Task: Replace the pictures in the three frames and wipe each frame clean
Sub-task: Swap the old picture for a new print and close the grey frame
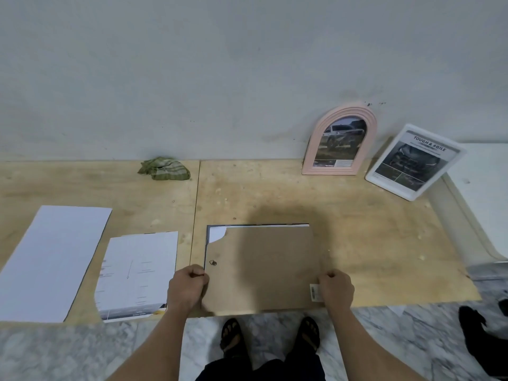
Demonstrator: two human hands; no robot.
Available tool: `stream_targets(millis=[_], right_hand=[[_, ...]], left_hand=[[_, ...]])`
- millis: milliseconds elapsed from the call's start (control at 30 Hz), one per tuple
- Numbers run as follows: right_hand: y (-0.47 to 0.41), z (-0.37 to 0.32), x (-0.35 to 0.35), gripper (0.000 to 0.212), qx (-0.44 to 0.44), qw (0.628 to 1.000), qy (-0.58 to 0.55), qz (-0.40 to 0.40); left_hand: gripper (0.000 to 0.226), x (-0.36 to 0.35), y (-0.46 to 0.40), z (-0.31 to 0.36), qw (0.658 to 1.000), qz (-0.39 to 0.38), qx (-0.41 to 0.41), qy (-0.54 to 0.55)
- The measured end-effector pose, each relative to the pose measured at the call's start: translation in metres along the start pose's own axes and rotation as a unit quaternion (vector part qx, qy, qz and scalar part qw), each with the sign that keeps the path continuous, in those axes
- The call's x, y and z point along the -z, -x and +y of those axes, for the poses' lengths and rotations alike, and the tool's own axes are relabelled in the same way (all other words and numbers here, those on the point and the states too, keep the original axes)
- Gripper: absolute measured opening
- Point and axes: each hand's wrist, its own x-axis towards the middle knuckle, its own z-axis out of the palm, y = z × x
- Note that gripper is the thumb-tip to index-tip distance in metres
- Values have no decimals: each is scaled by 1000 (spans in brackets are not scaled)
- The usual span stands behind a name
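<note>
Brown fibreboard backing (262, 266) of face-down dark frame (206, 243), near edge of plywood surface (357, 229), pinched between left grip (189, 284) and right grip (336, 287). Judged: third frame, backing being seated; next, tabs pressed, then green cloth (164, 168) beyond.

A pale grey, scuffed wall (220, 64) fills the upper half of the frame, meeting a light plywood tabletop (371, 229) with a seam running down its centre-left, while grey-veined marble floor (68, 353) spans the bottom and a white surface (486, 171) sits at the right edge.

"TOUGH & AGILE" on white frame (415, 162)
</note>
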Motion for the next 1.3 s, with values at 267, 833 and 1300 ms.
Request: stream_targets(millis=[267,833,1300], right_hand=[[-5,-12,-3,13,9,1000,-14,-18],[-17,-22,0,18,-146,948,-254,-129],[-12,-40,17,30,-89,896,-222,-375]], left_hand=[[14,-3,0,3,998,33,-17,-49],[16,5,-13,-3,981,-52,93,163],[13,19,-18,43,978,-11,61,198]])
